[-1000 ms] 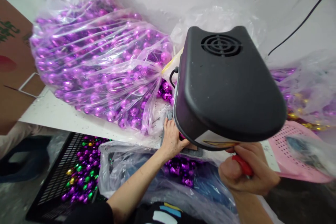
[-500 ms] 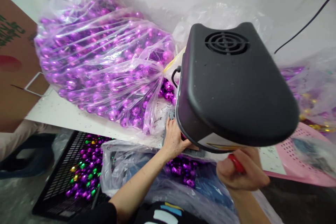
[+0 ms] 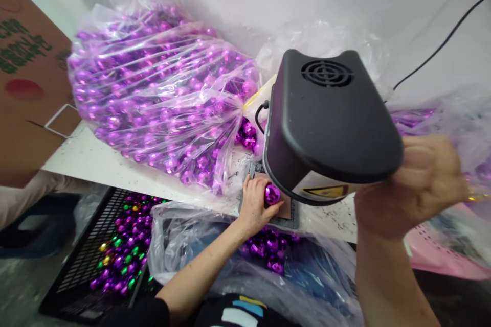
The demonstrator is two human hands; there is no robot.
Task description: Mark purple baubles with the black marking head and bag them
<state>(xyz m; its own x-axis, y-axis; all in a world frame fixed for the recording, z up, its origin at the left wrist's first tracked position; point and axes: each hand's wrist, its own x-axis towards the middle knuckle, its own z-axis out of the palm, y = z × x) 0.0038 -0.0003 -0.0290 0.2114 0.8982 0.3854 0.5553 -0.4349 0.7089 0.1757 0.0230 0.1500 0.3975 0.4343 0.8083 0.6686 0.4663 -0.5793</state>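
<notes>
My left hand (image 3: 256, 202) holds a shiny purple faceted ball (image 3: 272, 193) between thumb and fingers. The ball sits over a brown board (image 3: 283, 208) on the grey metal base (image 3: 293, 219) of a bench machine. The machine's black head (image 3: 333, 122), with a round vent and a yellow warning label, overhangs the base and hides its tool. Right of the head, my right hand (image 3: 418, 189) is closed in a fist, raised and slightly blurred. The red handle seen in it half a second ago is hidden now by the fingers and machine head.
A big clear bag (image 3: 161, 97) of purple balls lies on the white table (image 3: 76, 163). Below the table edge, a plastic-lined container holds purple balls (image 3: 268, 250). A black crate (image 3: 69, 265) holds mixed beads. A cardboard box (image 3: 30, 87) stands left, a pink basket (image 3: 441, 250) right.
My right hand has risen and moved right, away from below the machine head. My left hand stays at the base, and the purple ball now shows plainly. The view has shifted slightly.
</notes>
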